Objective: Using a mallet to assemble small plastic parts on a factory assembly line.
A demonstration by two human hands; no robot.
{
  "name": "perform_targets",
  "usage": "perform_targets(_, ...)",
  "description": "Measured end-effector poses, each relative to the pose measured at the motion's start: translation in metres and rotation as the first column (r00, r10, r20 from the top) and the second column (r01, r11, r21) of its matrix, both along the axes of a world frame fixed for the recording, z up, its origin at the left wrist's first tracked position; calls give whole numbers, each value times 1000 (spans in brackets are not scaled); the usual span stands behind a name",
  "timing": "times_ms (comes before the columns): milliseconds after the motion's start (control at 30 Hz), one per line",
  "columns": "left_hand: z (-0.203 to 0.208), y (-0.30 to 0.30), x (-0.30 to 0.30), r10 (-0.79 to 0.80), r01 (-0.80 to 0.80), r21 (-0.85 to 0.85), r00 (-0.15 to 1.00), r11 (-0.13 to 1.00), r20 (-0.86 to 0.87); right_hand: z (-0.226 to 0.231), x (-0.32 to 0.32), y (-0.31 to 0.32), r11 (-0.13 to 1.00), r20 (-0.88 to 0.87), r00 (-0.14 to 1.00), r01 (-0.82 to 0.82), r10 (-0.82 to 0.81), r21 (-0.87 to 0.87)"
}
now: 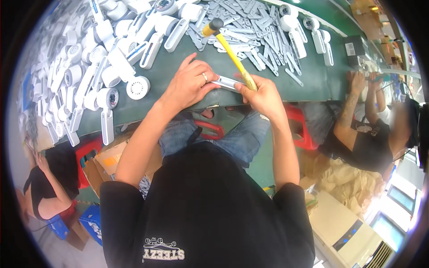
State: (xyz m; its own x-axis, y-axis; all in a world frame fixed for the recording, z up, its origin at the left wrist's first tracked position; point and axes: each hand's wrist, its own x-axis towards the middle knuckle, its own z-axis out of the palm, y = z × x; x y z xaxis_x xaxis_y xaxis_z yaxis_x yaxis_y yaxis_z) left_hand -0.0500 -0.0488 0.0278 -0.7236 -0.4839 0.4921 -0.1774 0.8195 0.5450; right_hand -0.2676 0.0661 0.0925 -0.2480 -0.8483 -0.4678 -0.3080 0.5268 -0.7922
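Observation:
My left hand (191,82), with a ring on one finger, pinches one end of a long, slim light-grey handle piece (227,83) at the table's near edge. The other end meets the thumb of my right hand (263,96). That hand is closed around the yellow handle of a hammer (232,56), whose dark head points up and away to the left. Whether the right fingers also grip the handle piece is partly hidden.
White handheld units with round heads (138,87) pile up on the green table (178,58) to the left. Grey flat strips (263,38) lie heaped at the far middle. Co-workers sit at both sides, one with a forearm (346,109) raised at right. A cardboard box (111,156) stands below.

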Motion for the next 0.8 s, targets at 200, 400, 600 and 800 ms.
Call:
perform_targets(200,0,0,-3,1,-1,-57,1000,998,-2,-22,-11,2,973,397,892,168,-219,160)
perform_targets(400,-4,-1,-4,19,-19,-59,1000,998,-3,-40,-9,7,972,430,872,207,-235,112)
perform_targets(600,9,-2,-16,-93,127,-328,989,936,117,-40,-7,16,976,405,888,208,-218,70)
perform_targets(800,0,-12,-31,-4,20,-316,999,948,51,-15,17,85,891,257,916,372,-307,-261)
